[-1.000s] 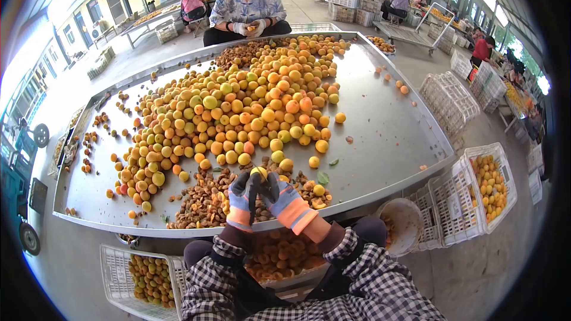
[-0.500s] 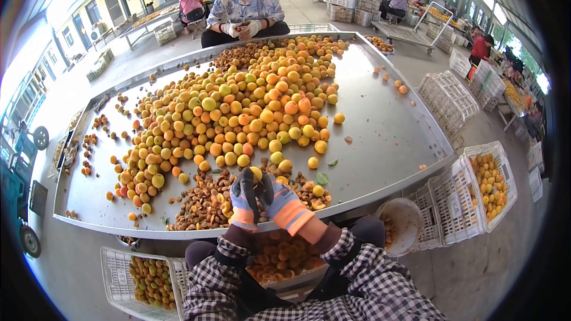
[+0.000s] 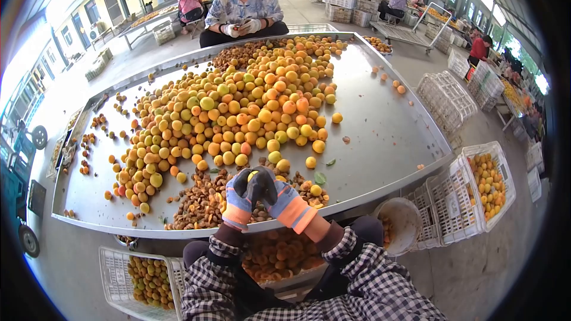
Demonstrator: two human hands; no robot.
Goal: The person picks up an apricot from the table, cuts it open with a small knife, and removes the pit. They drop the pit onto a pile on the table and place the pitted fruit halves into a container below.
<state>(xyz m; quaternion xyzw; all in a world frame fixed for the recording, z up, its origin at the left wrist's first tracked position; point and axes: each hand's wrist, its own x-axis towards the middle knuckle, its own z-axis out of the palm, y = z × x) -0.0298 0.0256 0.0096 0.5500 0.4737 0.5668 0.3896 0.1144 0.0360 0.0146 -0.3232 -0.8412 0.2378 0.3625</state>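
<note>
Both gloved hands meet over the near edge of the metal sorting table [image 3: 386,137]. The left hand [image 3: 241,196] and the right hand [image 3: 279,199] are clenched together around a single apricot [image 3: 253,174], of which only a small yellow patch shows between the dark fingertips. The fruit is held just above the table's near rim, over the heap of brown pits [image 3: 199,202] that lies along that rim.

The large pile of whole apricots [image 3: 238,107] covers the middle of the table, just beyond the pits. A white bucket [image 3: 404,223] stands below the table's near right corner, with a white crate of apricots [image 3: 491,184] beside it. Another crate of fruit [image 3: 143,279] sits under the table's near left edge. A co-worker [image 3: 244,6] sits at the table's far side, gloved hands together.
</note>
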